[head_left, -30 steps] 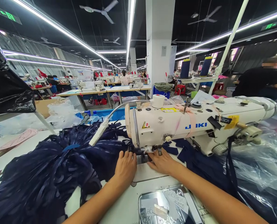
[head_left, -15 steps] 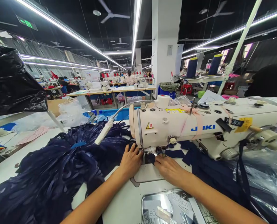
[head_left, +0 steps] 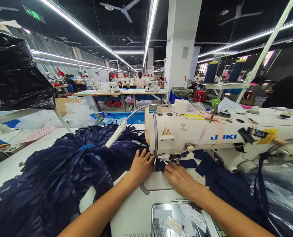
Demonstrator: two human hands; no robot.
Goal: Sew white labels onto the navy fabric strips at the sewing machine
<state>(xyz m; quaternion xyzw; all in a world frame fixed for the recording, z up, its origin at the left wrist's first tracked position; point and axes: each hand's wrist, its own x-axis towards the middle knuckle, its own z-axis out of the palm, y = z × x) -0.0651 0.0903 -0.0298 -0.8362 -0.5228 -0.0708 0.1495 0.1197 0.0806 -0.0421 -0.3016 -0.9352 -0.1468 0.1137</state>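
My left hand (head_left: 140, 167) lies flat with its fingers apart, just left of the needle area of a white sewing machine (head_left: 183, 131). Its fingertips rest by the presser foot (head_left: 157, 163), at the edge of the navy fabric. On the other side of the foot, my right hand (head_left: 179, 177) has its thumb and fingers pinched together on a small navy fabric piece (head_left: 162, 165). A small white tip shows by these fingers, too small to identify. Left of my forearm spreads a big heap of navy fabric strips (head_left: 62, 171), gathered by a blue tie (head_left: 87, 147).
A metal tray (head_left: 153, 219) with labels lies set in the table in front of me. More navy fabric (head_left: 217, 172) and clear plastic (head_left: 281, 187) extend to the right. A lamp on a bendable neck (head_left: 116, 134) hangs over the heap. A black plastic bag (head_left: 18, 72) is at left.
The whole view has shifted, so the machine appears a little farther right. Both hands stay beside the presser foot, with little visible movement against it.
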